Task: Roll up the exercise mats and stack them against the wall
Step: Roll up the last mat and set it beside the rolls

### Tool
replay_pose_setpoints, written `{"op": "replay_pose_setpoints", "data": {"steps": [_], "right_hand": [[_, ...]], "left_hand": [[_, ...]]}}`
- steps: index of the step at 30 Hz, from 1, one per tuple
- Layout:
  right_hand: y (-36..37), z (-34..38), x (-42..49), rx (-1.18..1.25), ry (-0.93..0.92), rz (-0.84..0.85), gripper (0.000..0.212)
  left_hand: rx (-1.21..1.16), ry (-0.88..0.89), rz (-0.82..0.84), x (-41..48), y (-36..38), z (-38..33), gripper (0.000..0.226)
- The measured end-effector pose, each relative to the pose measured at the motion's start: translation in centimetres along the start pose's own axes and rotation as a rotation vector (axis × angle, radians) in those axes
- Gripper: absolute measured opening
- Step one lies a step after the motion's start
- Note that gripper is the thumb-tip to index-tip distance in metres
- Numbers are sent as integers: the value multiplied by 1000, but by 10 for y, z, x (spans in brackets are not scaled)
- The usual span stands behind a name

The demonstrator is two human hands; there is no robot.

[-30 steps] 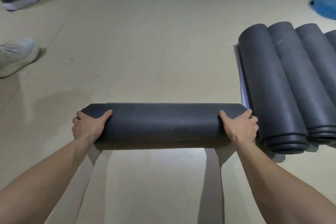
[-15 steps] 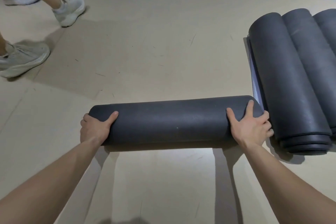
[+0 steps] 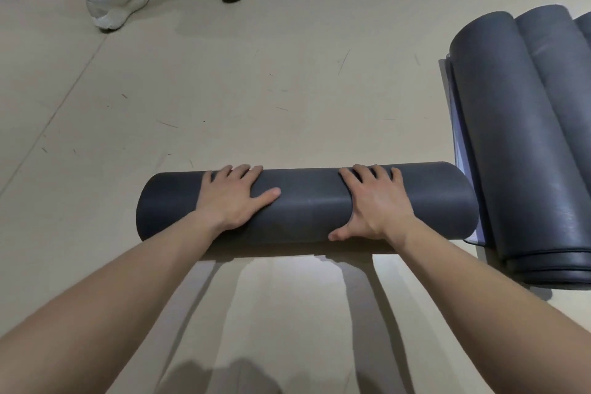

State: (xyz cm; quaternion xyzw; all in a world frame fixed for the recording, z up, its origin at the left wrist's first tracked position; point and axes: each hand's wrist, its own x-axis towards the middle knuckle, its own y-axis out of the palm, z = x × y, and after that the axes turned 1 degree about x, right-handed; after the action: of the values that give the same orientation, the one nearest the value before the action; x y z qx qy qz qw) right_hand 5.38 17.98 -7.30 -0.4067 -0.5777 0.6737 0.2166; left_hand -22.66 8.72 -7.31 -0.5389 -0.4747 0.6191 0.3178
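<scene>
A rolled mat (image 3: 307, 205) is laid crosswise on the floor (image 3: 256, 99), right in the middle of the view. It's pressed on from above by both hands, and neither one is closed around it. The left hand (image 3: 235, 198) is spread flat over the top, left of centre, fingers fanned toward the far edge and thumb pointed along the roll. The right hand (image 3: 375, 201) is draped over the top too, right of centre, with its thumb tucked down at the near underside by the floor.

The mat's left end is left bare and round, with plenty of open floor beside it. Its right end is parked just beside the stack (image 3: 524, 137) of already rolled mats, which are lined up side by side, lengthwise to the view; whether the two are touching can't be told. A pale flat sheet edge (image 3: 458, 137) is seen sticking out along the stack's left side.

Lots of clear floor is found beyond the mat. Farther back, sneakers (image 3: 116, 5) and bare legs of other people are seen, well apart from it.
</scene>
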Motion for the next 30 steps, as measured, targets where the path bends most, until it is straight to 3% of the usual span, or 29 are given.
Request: {"op": "replay_pose_setpoints", "data": {"steps": [6, 10, 14, 17, 19, 20, 23, 26, 28, 30], "right_hand": [[-33, -16, 36, 72, -62, 162, 135], [-10, -22, -6, 9, -28, -66, 132], [16, -29, -42, 164, 257, -276, 128], [20, -36, -43, 444, 434, -200, 95], [25, -32, -46, 778, 403, -81, 60], [27, -27, -49, 963, 396, -62, 53], [35, -16, -63, 1359, 404, -56, 53], [55, -18, -75, 1660, 437, 119, 85], [66, -23, -78, 1775, 438, 197, 101], [73, -21, -78, 1780, 419, 165, 97]], "left_hand": [[-29, -60, 121, 32, -25, -9, 90], [121, -57, 157, 8, -24, -32, 96], [82, -91, 359, -8, -18, -54, 103], [-219, -196, 515, -23, 0, -74, 108], [-384, -215, 547, -33, 15, -93, 109], [-422, -199, 531, -37, 23, -103, 109], [-587, -238, 416, -49, 49, -126, 100], [-948, -383, 358, -52, 59, -137, 102], [-1082, -400, 382, -52, 63, -142, 106], [-1149, -417, 359, -51, 70, -142, 112]]}}
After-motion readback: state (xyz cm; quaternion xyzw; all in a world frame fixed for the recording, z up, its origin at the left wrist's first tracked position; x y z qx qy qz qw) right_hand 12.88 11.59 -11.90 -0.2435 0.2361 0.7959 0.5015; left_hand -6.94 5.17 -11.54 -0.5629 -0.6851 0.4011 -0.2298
